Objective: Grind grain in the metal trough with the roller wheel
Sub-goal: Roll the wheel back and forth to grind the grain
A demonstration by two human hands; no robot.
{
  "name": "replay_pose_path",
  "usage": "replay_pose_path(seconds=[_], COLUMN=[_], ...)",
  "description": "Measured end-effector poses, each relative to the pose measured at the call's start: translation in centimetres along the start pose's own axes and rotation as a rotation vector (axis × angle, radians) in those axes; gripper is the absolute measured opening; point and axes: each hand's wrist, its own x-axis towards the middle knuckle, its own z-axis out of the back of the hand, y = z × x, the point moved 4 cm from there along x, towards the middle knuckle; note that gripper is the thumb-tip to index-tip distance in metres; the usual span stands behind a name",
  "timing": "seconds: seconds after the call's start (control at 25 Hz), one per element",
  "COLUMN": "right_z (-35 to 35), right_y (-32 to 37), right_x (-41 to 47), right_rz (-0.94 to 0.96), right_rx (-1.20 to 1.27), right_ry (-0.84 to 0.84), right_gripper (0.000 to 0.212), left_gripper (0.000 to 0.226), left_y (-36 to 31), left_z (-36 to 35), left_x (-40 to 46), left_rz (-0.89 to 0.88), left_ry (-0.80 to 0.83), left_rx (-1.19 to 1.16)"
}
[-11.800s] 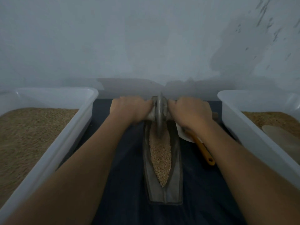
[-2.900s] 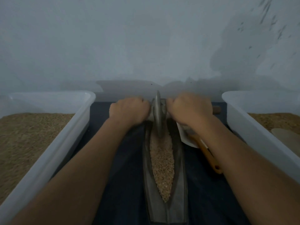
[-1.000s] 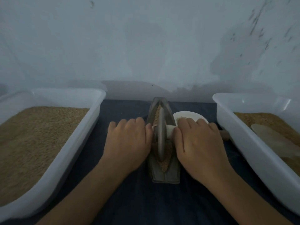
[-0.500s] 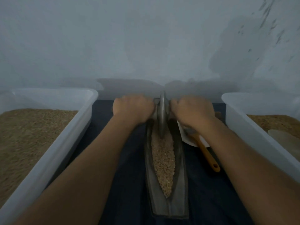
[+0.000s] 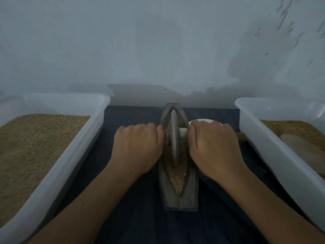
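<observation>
Left hand point(image 5: 138, 148) and right hand point(image 5: 212, 148) curl their fingers round the axle point(image 5: 182, 132) either side of the wheel point(image 5: 173, 138); wheel upright on grain point(image 5: 177, 178) in the trough point(image 5: 190, 189)

Dark blue table point(image 5: 137, 224): metal trough point(image 5: 190, 196), two white tubs point(image 5: 58, 166).

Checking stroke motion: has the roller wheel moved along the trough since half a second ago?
Yes. The roller wheel has rolled back from the far end of the metal trough toward its middle, nearer the person.
</observation>
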Motion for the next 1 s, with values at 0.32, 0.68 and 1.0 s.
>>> replay_pose_path(seconds=[0.32, 0.68, 1.0], right_z=[1.1, -4.6, -1.8], right_y=[0.6, -3.0, -1.0], right_x=[-1.4, 11.6, 3.5], right_rz=[0.030, -0.123, -0.011], right_rx=[-0.009, 0.052, 0.027], right_ry=[-0.048, 0.227, 0.105], right_gripper=[0.041, 0.048, 0.039], left_gripper=[0.043, 0.040, 0.028], left_y=[0.1, 3.6, 0.6], left_z=[1.1, -3.7, -0.8], left_x=[-2.0, 11.0, 3.0], left_rz=[0.051, 0.233, 0.090], left_ry=[0.003, 0.260, -0.003], left_rx=[-0.057, -0.204, -0.009])
